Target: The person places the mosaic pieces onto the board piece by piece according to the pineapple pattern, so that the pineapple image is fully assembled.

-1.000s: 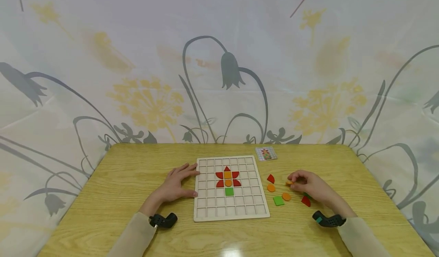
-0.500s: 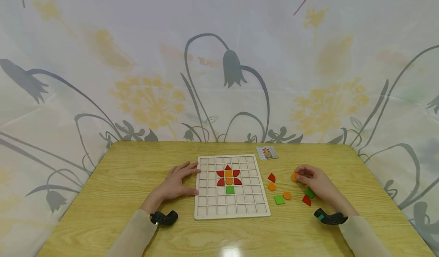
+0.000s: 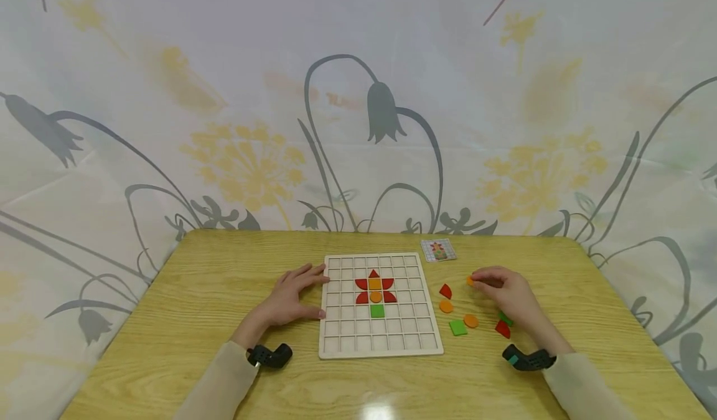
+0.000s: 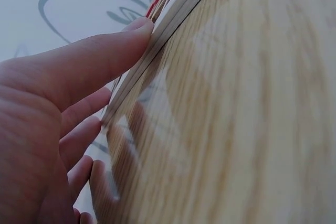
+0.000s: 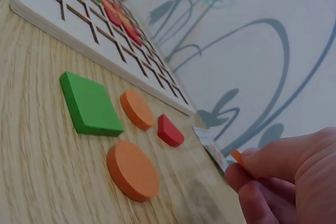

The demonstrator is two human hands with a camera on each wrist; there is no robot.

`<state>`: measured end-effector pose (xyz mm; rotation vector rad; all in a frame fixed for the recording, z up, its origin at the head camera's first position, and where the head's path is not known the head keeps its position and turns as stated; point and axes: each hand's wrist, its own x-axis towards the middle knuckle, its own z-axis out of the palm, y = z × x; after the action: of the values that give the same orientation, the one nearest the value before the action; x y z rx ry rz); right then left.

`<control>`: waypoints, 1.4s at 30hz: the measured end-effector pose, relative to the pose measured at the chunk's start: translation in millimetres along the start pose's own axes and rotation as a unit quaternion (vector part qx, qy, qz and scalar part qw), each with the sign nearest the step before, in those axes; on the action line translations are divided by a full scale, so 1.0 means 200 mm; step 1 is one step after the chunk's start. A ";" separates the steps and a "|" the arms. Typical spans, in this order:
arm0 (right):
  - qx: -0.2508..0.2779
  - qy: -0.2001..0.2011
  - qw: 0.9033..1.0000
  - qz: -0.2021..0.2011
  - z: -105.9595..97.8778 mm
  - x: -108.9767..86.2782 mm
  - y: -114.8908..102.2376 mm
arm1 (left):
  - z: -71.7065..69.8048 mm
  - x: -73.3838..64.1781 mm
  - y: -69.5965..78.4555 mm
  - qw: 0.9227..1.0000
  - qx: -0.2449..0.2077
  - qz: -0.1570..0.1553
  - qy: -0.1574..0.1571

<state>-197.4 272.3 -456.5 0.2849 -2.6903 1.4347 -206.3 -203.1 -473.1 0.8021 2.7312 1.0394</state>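
Observation:
My right hand (image 3: 506, 292) pinches a small orange tile (image 3: 470, 280) between thumb and fingertips, above the table right of the board. Only a corner of that orange tile (image 5: 237, 155) shows in the right wrist view; its full shape is hidden by the fingers. My left hand (image 3: 288, 298) rests at the left edge of a white grid board (image 3: 381, 353), fingers spread, thumb (image 4: 139, 27) touching the rim. On the board, red pieces surround an orange square (image 3: 374, 284) and an orange disc (image 3: 376, 297), with a green square (image 3: 378, 311) below.
Loose pieces lie right of the board: a red quarter-circle (image 3: 445, 291), orange discs (image 3: 470, 321), a green square (image 3: 458, 327), another red piece (image 3: 503, 328) and a green piece (image 3: 506, 318) partly under the right hand. A picture card (image 3: 439, 250) lies behind the board's far right corner.
My right hand has raised the orange tile, shifting slightly right and then back left and farther from me. The left hand stays at the board's edge.

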 end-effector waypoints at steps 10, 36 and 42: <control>0.012 -0.058 0.996 -0.065 0.20 -0.01 -0.09 | 0.00 0.00 0.00 1.000 0.002 -0.002 -0.001; -0.021 -0.148 0.976 -0.158 0.55 0.01 -0.26 | 0.00 0.00 0.01 1.000 0.006 -0.004 -0.001; -0.025 -0.165 0.977 -0.134 0.54 0.02 -0.28 | 0.00 0.00 0.01 1.000 0.004 -0.002 0.000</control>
<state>-187.6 151.8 -471.9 0.9168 -2.7863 1.3371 -205.9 -201.9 -472.2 0.7971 2.7371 1.0273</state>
